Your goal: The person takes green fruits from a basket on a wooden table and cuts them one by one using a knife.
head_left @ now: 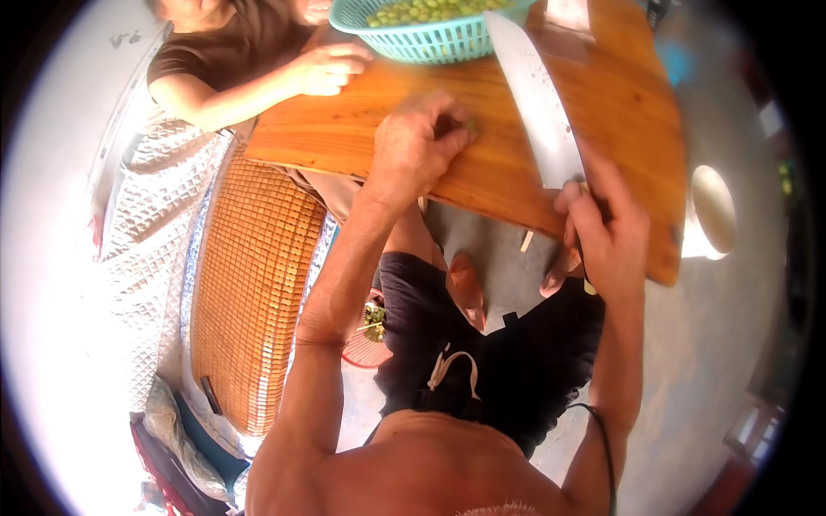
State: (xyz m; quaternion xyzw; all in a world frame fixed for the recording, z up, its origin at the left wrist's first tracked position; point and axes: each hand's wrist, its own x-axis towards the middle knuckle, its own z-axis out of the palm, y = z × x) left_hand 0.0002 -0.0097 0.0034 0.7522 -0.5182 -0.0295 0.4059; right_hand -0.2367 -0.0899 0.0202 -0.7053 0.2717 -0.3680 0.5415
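Upper left: another person's hand [331, 70] is at the tabletop [335, 129]. Upper centre: left hand [409, 150], fingers pinched closed, apparently on a small green piece [470, 127]; blur limits confirmation. Beyond it, a teal basket [426, 43] bears green fruits [422, 12]. Right of centre: large knife [540, 107], handle gripped by the right hand's [613, 232] closed fingers. Judged a positioning step; any blade movement calls for left fingers clear.

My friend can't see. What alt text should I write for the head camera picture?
A person's right hand holds a big knife over a wooden table, with the left hand curled nearby. Beyond are a basket of green fruits and another person.
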